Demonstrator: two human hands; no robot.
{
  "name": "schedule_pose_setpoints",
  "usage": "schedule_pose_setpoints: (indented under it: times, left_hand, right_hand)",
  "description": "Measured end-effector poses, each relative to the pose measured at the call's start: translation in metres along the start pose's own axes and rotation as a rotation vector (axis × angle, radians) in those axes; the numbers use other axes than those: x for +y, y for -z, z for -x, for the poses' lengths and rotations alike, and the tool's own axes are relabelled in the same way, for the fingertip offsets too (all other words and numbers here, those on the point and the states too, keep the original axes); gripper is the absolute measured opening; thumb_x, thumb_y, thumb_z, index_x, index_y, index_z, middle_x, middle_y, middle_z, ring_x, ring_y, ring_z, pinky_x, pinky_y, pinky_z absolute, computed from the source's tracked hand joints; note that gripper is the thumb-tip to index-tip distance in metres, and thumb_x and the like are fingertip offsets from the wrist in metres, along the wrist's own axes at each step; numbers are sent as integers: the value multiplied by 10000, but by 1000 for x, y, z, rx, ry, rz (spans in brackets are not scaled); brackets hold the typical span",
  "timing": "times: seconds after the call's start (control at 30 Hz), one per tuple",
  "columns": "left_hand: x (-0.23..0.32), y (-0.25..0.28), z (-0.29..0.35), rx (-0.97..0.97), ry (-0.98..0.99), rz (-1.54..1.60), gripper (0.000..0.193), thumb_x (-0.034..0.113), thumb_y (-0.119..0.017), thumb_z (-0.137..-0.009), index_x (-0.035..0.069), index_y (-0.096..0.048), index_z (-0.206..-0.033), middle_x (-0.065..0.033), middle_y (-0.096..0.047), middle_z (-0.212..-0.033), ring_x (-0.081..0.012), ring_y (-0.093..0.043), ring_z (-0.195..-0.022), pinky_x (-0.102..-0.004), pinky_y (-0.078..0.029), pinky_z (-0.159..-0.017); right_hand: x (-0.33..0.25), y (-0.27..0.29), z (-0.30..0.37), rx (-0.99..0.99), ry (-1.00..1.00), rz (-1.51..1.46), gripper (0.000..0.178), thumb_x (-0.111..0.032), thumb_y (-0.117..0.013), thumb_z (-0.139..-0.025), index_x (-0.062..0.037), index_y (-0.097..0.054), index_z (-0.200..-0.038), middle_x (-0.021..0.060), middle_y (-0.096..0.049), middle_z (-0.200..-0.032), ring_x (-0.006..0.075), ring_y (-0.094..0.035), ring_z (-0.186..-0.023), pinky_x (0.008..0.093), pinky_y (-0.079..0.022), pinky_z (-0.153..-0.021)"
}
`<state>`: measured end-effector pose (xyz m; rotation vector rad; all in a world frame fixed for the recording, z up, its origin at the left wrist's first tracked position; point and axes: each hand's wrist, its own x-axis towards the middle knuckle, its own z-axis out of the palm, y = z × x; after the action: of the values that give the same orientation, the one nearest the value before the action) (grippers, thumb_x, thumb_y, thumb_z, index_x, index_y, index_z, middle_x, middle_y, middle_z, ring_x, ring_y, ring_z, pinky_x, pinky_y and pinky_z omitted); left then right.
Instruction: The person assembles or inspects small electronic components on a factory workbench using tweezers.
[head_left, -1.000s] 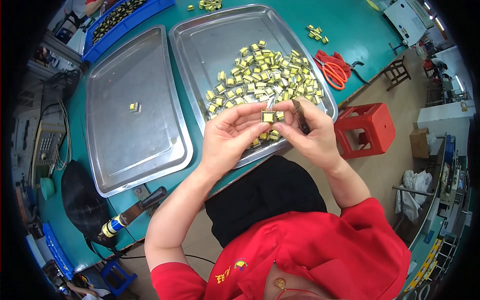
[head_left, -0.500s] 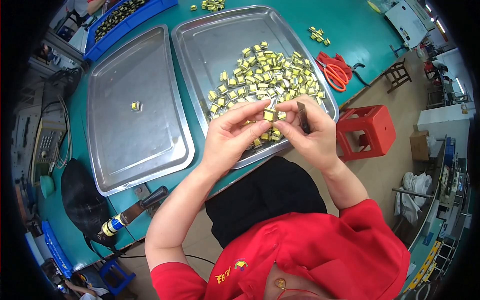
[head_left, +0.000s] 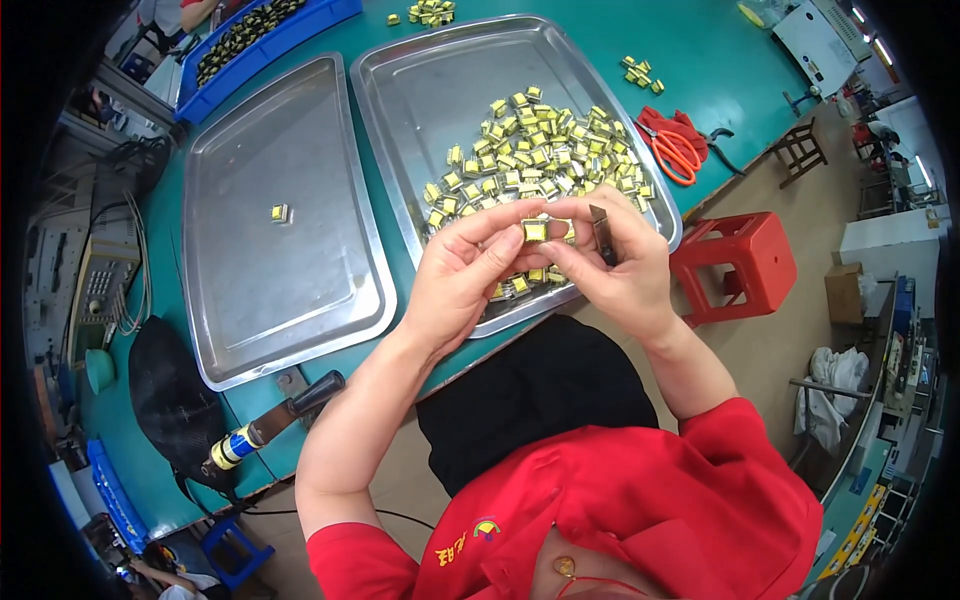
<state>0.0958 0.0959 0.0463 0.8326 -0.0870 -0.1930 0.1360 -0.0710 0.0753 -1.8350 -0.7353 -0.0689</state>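
Note:
A small transformer (head_left: 536, 231), wrapped in yellow tape, is held up above the near part of a metal tray. My left hand (head_left: 452, 275) pinches it from the left between thumb and fingers. From the other side, the fingers of my right hand (head_left: 632, 262) close in around it, and its thumb tip is just below. A thin dark knife (head_left: 601, 228) is tucked in my right hand, its blade pointing up. Beneath and beyond both hands spreads a heap of similar yellow transformers (head_left: 540, 155) in the right tray (head_left: 430, 75).
One transformer (head_left: 279, 213) lies alone in the left tray (head_left: 270, 320). Orange-handled scissors (head_left: 676, 158), a red cloth (head_left: 690, 128) and dark pliers (head_left: 722, 150) sit right of the heap. A black-handled tool (head_left: 275, 420) lies front left; a blue bin (head_left: 330, 10) stands behind; a red stool (head_left: 745, 265) is at right.
My left thumb has moved up along the transformer's left side, and the piece sits slightly turned between my fingers. The whole view has shifted a little; the knife stays in my right hand.

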Motion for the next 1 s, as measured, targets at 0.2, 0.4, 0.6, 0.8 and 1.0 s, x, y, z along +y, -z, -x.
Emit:
schedule_pose_setpoints:
  times: [0.2, 0.4, 0.6, 0.8, 1.0]
  left_hand:
    - [-5, 2, 0, 17, -57, -127, 307, 16, -561, -867, -15, -523, -1170, -121, -589, -1102, -159, -576, -1012, -276, -480, -871]
    - [-4, 2, -2, 10, -129, -143, 291, -69, -565, -826, -16, -550, -1112, -109, -583, -1123, -147, -566, -1024, -257, -473, -866]
    - [-1, 2, -2, 41, -141, -153, 290, -76, -561, -823, -20, -555, -1107, -110, -583, -1130, -153, -565, -1034, -263, -464, -888]
    - [-1, 2, -2, 79, -135, -244, 294, -78, -569, -815, -31, -561, -1105, -152, -583, -1132, -187, -572, -1044, -288, -471, -900]
    - [-4, 2, -1, 99, -194, -274, 285, -43, -590, -822, -11, -589, -1105, -84, -612, -1098, -111, -577, -972, -238, -465, -856]
  right_hand:
    - [5, -2, 2, 22, 28, -14, 278, 80, -658, -714, -8, -613, -974, -16, -483, -771, 34, -362, -597, 177, -290, -518]
    - [3, 7, 4, 58, -84, -14, 238, 71, -656, -728, -4, -614, -950, -22, -457, -749, 22, -373, -579, 166, -290, -513]
    - [9, 26, -2, 29, -117, 140, 189, 27, -666, -750, 15, -617, -932, -18, -443, -724, 21, -383, -582, 173, -300, -518]
    - [8, 29, -1, 1, -14, 312, 221, -44, -622, -819, 13, -586, -1030, 37, -492, -720, 80, -465, -645, 230, -372, -563]
    - [-13, 14, -5, -122, 253, 743, 246, -267, -666, -778, -53, -545, -770, 65, -508, -667, 255, -530, -530, 333, -400, -444]
